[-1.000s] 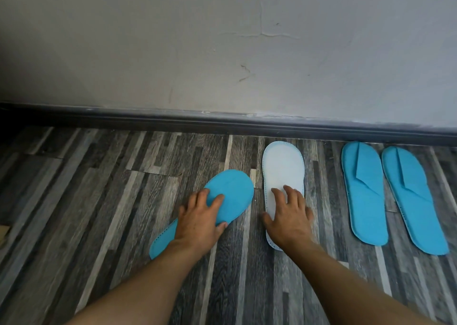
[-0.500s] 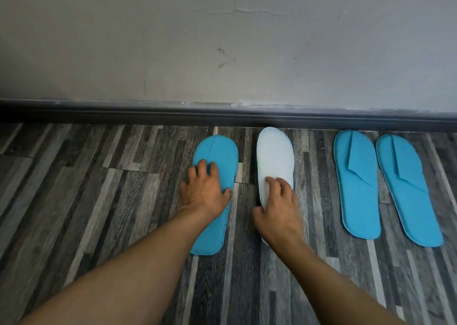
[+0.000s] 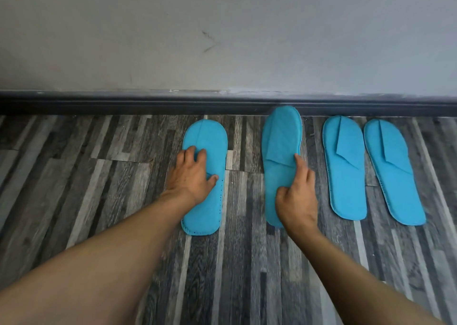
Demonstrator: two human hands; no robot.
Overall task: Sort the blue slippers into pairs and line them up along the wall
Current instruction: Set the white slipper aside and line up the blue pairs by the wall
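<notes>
Striped wood floor (image 3: 99, 176) below grey wall (image 3: 222, 40). Now flipped blue-side up, second slipper (image 3: 280, 151) pinched in right hand (image 3: 296, 198); left hand (image 3: 191, 176) flat, fingers spread, on first slipper (image 3: 205, 181). Beside finished pair (image 3: 371, 168); probably second pair nearly set.

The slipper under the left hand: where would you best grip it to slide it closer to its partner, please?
Probably the slipper at its bare heel end, pinched from the near side. It lies flat, toe to the wall, and the left hand rests open across its middle; the folded upper looks flimsy.
</notes>
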